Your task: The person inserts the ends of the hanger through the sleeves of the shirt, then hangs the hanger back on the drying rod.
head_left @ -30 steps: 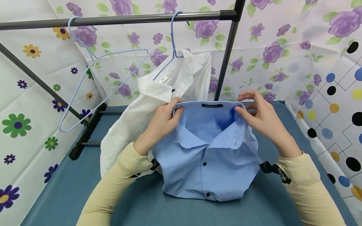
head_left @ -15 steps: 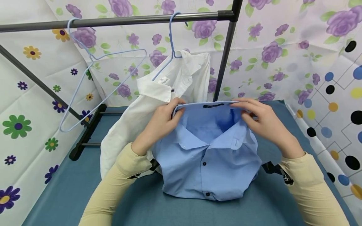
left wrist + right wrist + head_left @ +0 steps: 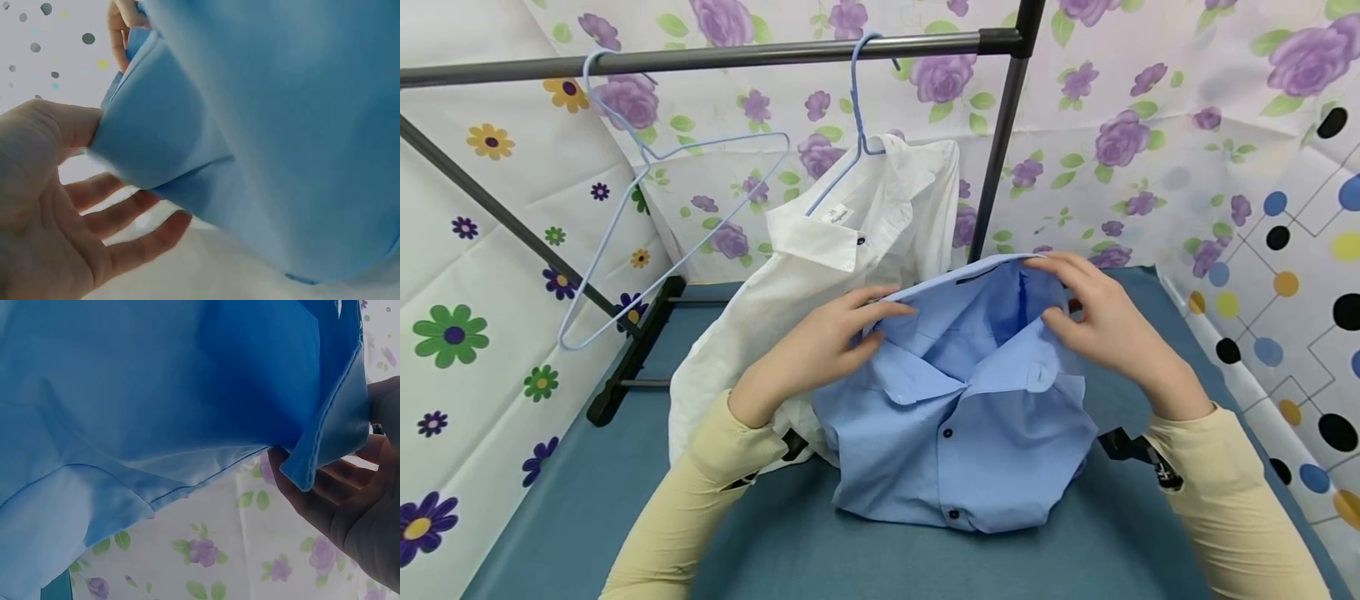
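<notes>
A light blue button-up shirt point(image 3: 887, 475) stands bunched on the table with its collar spread. My left hand point(image 3: 812, 346) is at the left side of the collar; in the left wrist view its thumb point(image 3: 78, 125) lies at the cloth edge and its other fingers spread along the underside. The right hand point(image 3: 1105, 321) holds the right side of the collar, fingers over the top edge and thumb at the front. In the right wrist view, a folded collar point point(image 3: 306, 459) sits against that hand's fingers. The shirt's neck opening faces up between both hands.
Behind the blue shirt, a white shirt point(image 3: 737, 342) hangs from a blue hanger point(image 3: 856, 100) on a dark metal rail point(image 3: 737, 56). A bare blue hanger point(image 3: 613, 221) hangs farther left. The rack's foot point(image 3: 632, 358) rests on the blue-green tabletop point(image 3: 561, 500). Patterned sheets surround the table.
The left hand has loosened its pinch, spread its fingers and shifted slightly left and down. The right hand has slid its fingers over the collar, whose right side now stands higher than its left.
</notes>
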Demonstrator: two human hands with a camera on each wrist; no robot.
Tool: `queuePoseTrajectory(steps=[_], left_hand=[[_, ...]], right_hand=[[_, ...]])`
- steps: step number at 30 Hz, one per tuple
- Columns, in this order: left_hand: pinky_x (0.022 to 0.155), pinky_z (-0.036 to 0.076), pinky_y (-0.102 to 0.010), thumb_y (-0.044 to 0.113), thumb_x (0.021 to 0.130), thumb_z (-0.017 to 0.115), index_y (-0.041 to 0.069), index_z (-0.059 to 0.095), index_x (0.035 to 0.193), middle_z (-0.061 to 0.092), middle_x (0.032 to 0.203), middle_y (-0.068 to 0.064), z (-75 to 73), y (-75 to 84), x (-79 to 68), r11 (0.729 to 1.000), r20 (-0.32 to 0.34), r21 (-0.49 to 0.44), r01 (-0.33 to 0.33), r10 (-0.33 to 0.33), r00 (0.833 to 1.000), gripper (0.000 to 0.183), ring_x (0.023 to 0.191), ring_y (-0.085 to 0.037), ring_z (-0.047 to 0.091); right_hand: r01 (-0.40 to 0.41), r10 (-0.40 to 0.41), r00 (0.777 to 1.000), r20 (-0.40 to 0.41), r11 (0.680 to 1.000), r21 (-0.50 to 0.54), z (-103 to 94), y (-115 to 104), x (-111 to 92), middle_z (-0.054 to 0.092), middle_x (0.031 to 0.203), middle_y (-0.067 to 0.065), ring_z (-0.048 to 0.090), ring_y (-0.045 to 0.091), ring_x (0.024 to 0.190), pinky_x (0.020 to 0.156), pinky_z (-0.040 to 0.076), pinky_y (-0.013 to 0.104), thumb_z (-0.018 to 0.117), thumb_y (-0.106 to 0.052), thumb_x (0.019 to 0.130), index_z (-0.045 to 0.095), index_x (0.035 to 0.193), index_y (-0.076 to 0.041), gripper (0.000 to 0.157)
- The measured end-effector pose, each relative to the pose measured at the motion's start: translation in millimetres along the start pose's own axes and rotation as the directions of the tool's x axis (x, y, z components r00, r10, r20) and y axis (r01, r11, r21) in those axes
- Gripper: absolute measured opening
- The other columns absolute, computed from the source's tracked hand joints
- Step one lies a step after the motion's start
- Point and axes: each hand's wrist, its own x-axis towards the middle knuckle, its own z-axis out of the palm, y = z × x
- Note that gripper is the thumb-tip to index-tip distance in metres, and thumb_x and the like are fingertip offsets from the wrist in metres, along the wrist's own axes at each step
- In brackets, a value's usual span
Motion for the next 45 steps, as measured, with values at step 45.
queuePoseTrajectory(steps=[45], left_hand=[[0.097, 0.036, -0.030, 0.026, 0.090, 0.062, 0.011, 0.050, 0.131, 0.048, 0.130, -0.004, -26.2, 38.0, 22.8, 0.998, -0.207, 0.045, -0.046, 0.055, 0.977, 0.046, 0.118, -0.016, 0.046]], right_hand=[[0.027, -0.027, 1.000, 0.014, 0.999, 0.029, 1.5, -10.9, 1.6, 0.038, 0.140, 0.002, 0.034, 0.007, 0.053, 0.044, 0.035, 0.025, 0.056, 0.006, 0.081, 0.033, 0.145, -0.020, 0.073]])
